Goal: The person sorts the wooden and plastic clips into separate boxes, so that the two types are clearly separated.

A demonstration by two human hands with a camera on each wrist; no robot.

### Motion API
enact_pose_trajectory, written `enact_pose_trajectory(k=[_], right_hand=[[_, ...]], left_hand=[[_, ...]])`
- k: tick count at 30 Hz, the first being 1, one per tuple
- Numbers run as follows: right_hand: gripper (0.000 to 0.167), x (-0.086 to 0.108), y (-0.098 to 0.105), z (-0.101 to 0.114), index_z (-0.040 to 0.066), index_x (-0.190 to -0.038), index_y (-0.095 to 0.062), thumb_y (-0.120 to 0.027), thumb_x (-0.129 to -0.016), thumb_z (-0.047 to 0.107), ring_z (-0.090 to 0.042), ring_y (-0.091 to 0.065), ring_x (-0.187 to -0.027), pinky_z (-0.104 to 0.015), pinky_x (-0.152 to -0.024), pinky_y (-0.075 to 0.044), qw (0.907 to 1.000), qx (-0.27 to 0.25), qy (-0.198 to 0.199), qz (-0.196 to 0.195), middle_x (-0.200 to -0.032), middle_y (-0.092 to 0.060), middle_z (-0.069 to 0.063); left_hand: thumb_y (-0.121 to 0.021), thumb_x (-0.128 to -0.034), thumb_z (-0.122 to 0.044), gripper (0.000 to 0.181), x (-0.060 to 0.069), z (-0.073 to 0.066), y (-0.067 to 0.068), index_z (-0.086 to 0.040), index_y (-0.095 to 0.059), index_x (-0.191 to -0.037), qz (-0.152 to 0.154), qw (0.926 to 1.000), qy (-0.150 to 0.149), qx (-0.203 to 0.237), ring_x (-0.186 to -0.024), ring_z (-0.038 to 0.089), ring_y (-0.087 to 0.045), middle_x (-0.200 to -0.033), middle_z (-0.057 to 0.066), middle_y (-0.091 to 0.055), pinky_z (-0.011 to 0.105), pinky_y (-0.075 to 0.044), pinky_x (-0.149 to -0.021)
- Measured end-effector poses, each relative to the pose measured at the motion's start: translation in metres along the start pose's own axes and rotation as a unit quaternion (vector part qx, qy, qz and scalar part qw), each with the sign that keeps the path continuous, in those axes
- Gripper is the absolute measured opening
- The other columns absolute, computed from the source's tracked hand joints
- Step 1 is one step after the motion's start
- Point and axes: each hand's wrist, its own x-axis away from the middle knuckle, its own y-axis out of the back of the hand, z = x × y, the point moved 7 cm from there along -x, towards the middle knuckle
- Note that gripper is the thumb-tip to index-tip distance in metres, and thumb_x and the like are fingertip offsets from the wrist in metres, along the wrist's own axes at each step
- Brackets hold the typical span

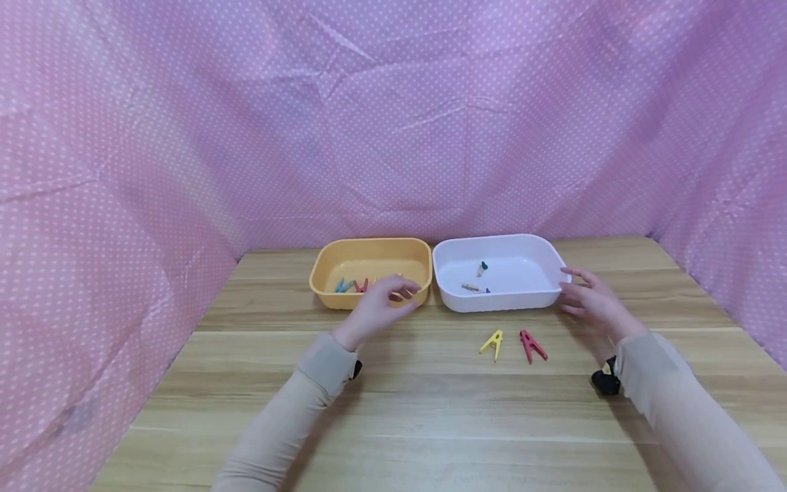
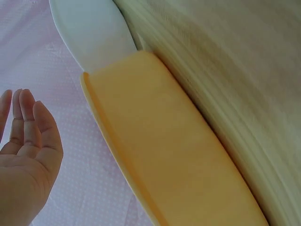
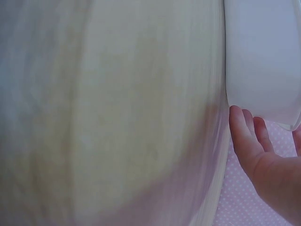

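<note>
My left hand (image 1: 384, 304) hovers by the front right rim of the yellow tub (image 1: 335, 300), its fingers loosely bent with nothing between them. In the left wrist view that hand (image 2: 30, 155) shows apart from the tub's wall. My right hand (image 1: 593, 301) rests its fingertips against the right end of the white tub (image 1: 501, 302); the right wrist view shows these fingers (image 3: 242, 129) fairly straight. Inside the yellow tub lie a blue clothespin (image 1: 341, 285) and a red clothespin (image 1: 361, 285), with yellow bits partly hidden by my left hand. Several small wooden pegs (image 1: 472, 287) lie in the white tub.
On the wooden table (image 1: 430, 424), a yellow clothespin (image 1: 493, 343) and a red clothespin (image 1: 531, 345) lie in front of the white tub. The two tubs stand side by side near the back edge. A pink dotted cloth (image 1: 393, 123) hangs behind and along both sides.
</note>
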Motion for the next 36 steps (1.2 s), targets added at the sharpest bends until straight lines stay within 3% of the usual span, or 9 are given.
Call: enact_pose_trajectory(k=[8, 11, 16, 21, 30, 36], right_hand=[[0.066, -0.001, 0.001, 0.0, 0.004, -0.15, -0.011, -0.047, -0.099, 0.027, 0.003, -0.059, -0.086, -0.024, -0.089, -0.051, 0.9999, -0.012, 0.007, -0.003, -0.147, -0.014, -0.034], [0.066, -0.001, 0.002, 0.0, 0.004, -0.15, -0.009, -0.045, -0.1, 0.027, 0.004, -0.058, -0.087, -0.024, -0.089, -0.051, 1.0, -0.006, 0.007, 0.0, -0.147, -0.013, -0.035], [0.067, -0.002, 0.003, -0.002, 0.001, -0.15, -0.005, -0.042, -0.101, 0.028, 0.004, -0.056, -0.089, -0.026, -0.092, -0.05, 0.9999, 0.016, 0.002, 0.002, -0.147, -0.013, -0.036], [0.068, -0.001, 0.003, -0.003, 0.001, -0.15, -0.004, -0.042, -0.101, 0.028, 0.002, -0.055, -0.092, -0.029, -0.095, -0.048, 0.9995, 0.031, 0.001, -0.001, -0.147, -0.014, -0.037], [0.067, 0.001, 0.002, -0.003, 0.001, -0.15, -0.005, -0.043, -0.101, 0.027, 0.003, -0.057, -0.09, -0.027, -0.093, -0.049, 0.9998, 0.02, 0.008, 0.005, -0.146, -0.015, -0.037], [0.067, 0.001, 0.005, -0.005, 0.002, -0.15, -0.006, -0.043, -0.101, 0.029, 0.002, -0.055, -0.093, -0.028, -0.093, -0.049, 0.9997, 0.023, 0.007, 0.006, -0.147, -0.012, -0.036]], left_hand=[[-0.067, -0.0859, -0.006, 0.027, 0.002, -0.002, -0.016, -0.001, -0.064, -0.112, 0.032, 0.9993, 0.02, 0.008, -0.099, 0.03, -0.06, -0.109, 0.015, -0.064, 0.038, -0.05, -0.088], [-0.067, -0.086, -0.007, 0.029, 0.003, -0.002, -0.024, -0.002, -0.063, -0.114, 0.049, 0.9986, 0.018, 0.013, -0.103, 0.032, -0.059, -0.111, 0.015, -0.063, 0.04, -0.049, -0.091], [-0.067, -0.0874, -0.014, 0.033, 0.004, -0.005, -0.038, -0.004, -0.061, -0.118, 0.079, 0.9965, 0.025, 0.007, -0.104, 0.025, -0.058, -0.112, 0.01, -0.062, 0.036, -0.048, -0.092], [-0.067, -0.0884, -0.018, 0.037, 0.003, -0.008, -0.05, -0.005, -0.059, -0.122, 0.104, 0.9939, 0.035, 0.005, -0.105, 0.025, -0.058, -0.115, 0.013, -0.062, 0.035, -0.048, -0.092], [-0.068, -0.0878, -0.019, 0.043, 0.0, -0.021, -0.07, -0.004, -0.056, -0.127, 0.126, 0.9914, 0.029, -0.02, -0.107, 0.02, -0.057, -0.121, 0.013, -0.061, 0.031, -0.047, -0.093], [-0.068, -0.0878, -0.019, 0.046, -0.001, -0.028, -0.079, -0.007, -0.054, -0.13, 0.133, 0.9904, 0.035, -0.012, -0.11, 0.02, -0.057, -0.124, 0.01, -0.06, 0.03, -0.046, -0.095]])
